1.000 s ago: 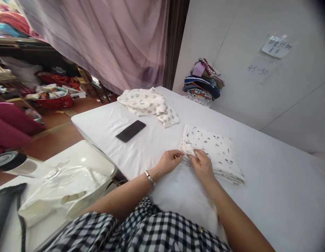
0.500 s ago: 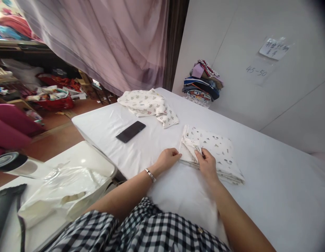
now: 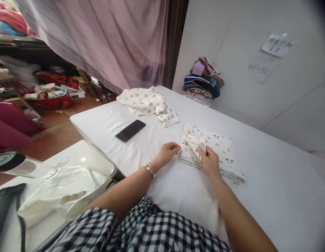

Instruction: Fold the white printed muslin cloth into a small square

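A folded white cloth with small printed figures [image 3: 222, 147] lies on the white-covered table [image 3: 272, 189]. My right hand [image 3: 211, 161] pinches a lifted, bunched corner of its top layer. At the cloth's left edge, my left hand [image 3: 169, 152] has its thumb and fingertips pressed together on the edge. Farther back, a second printed cloth [image 3: 143, 101] lies loosely crumpled. A black phone [image 3: 131, 130] rests between that cloth and the table's left side.
A stack of folded fabrics [image 3: 203, 82] stands by the wall behind the table. On the left, a side table [image 3: 96, 154] bears clear plastic [image 3: 73, 182] and a roll [image 3: 10, 162]. A pink curtain [image 3: 125, 42] hangs behind.
My right hand has moved slightly right, drawing the bunched corner with it. My left hand has shifted a little upward along the left edge. The view has tilted slightly.
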Tool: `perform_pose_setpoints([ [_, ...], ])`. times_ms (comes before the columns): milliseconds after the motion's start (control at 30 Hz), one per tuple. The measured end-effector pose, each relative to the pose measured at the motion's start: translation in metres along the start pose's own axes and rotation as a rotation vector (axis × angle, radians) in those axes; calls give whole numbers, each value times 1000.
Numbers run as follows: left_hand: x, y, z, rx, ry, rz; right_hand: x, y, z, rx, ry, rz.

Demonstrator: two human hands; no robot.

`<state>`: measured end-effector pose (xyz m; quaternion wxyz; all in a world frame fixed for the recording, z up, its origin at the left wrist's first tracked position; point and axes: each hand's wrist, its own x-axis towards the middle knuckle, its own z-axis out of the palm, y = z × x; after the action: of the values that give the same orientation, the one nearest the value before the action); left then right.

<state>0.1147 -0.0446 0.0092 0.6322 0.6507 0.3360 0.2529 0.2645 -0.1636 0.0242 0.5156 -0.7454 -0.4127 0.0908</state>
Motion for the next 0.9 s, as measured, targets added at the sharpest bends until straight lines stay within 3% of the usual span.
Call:
perform_pose_setpoints([
  [100,-3,-2,0,359,106,50,2,-2,-3,55,-2,49],
  [200,-9,2,4,593,72,80,3,-4,-4,23,-13,19],
  [300,-11,6,8,706,44,92,8,-7,-10,-62,12,-101],
  [400,-9,5,8,672,23,54,16,-13,-19,-222,46,-316],
  [467,-5,1,7,584,29,26,18,-16,-21,-361,-3,-490],
  [600,0,-5,4,478,61,3,13,-11,-11,-578,-337,-760],
  [700,0,-5,4,477,64,19,7,-5,-4,-571,-423,-763],
  [900,-1,-5,4,487,62,25,8,-7,-10,-567,-275,-692],
])
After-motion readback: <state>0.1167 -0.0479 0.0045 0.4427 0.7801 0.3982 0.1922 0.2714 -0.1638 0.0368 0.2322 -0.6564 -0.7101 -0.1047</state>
